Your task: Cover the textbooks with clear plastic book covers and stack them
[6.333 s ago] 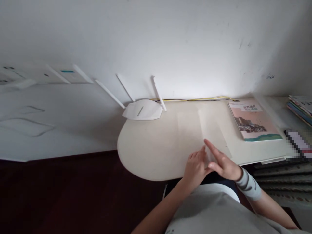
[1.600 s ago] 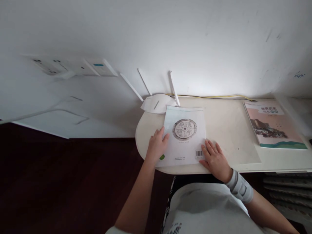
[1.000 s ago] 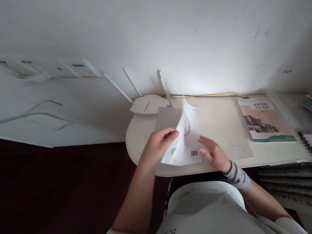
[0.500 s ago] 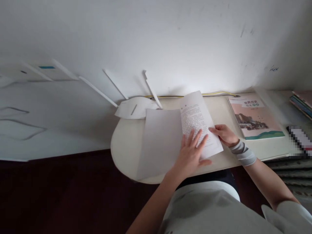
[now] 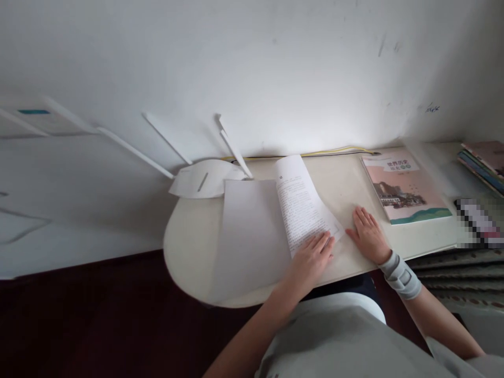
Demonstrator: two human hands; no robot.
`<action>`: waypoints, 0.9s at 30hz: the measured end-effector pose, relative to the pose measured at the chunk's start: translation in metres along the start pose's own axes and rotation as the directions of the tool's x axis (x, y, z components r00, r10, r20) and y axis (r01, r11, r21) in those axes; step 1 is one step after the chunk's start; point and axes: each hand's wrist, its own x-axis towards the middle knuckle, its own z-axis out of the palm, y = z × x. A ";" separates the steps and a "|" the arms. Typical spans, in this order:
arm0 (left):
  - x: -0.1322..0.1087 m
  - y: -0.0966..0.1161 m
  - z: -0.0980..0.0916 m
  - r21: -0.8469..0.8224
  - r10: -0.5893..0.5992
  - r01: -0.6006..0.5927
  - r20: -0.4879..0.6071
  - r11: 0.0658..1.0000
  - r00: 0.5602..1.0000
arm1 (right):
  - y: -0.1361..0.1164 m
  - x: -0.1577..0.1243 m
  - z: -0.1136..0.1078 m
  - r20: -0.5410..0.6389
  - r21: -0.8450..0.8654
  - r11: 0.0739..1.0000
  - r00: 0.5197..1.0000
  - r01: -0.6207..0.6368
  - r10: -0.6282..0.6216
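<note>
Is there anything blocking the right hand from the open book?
Nothing visible is. The right hand lies just beside the lower right corner of the open book's printed page. The left hand is on that page, farther left.

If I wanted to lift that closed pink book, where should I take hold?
Probably the near edge, at the green band, from the person's side: the pink book lies flat and closed, that edge faces the person, and the right hand rests nearby.

Home-like study corner: desk (image 5: pixel 189 236), open book (image 5: pixel 301 207), router (image 5: pixel 216 179).
</note>
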 end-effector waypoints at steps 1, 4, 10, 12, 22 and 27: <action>0.001 0.000 0.000 -0.011 0.015 -0.015 0.001 1.000 1.000 | 0.000 0.001 0.000 -0.002 0.013 1.000 1.000 0.005 -0.005; 0.004 0.000 -0.001 -0.024 0.061 -0.061 0.009 0.998 0.998 | -0.001 0.003 -0.001 -0.017 0.050 0.999 1.000 0.012 -0.012; 0.004 0.001 0.000 -0.041 0.082 -0.082 -0.008 0.996 0.997 | 0.007 0.004 -0.003 -0.027 0.154 0.988 1.000 0.013 -0.009; 0.002 0.000 0.000 -0.053 0.074 -0.074 0.004 0.996 0.997 | 0.011 0.005 -0.004 -0.030 0.207 0.978 1.000 -0.002 0.009; 0.016 0.028 0.014 -0.073 0.136 -0.132 0.044 0.989 0.990 | 0.020 0.007 -0.005 -0.056 0.432 0.899 0.994 -0.064 0.098; 0.015 0.043 0.011 -0.163 0.173 -0.157 0.093 0.974 0.981 | 0.020 0.006 0.000 -0.094 0.430 0.902 0.991 -0.046 0.095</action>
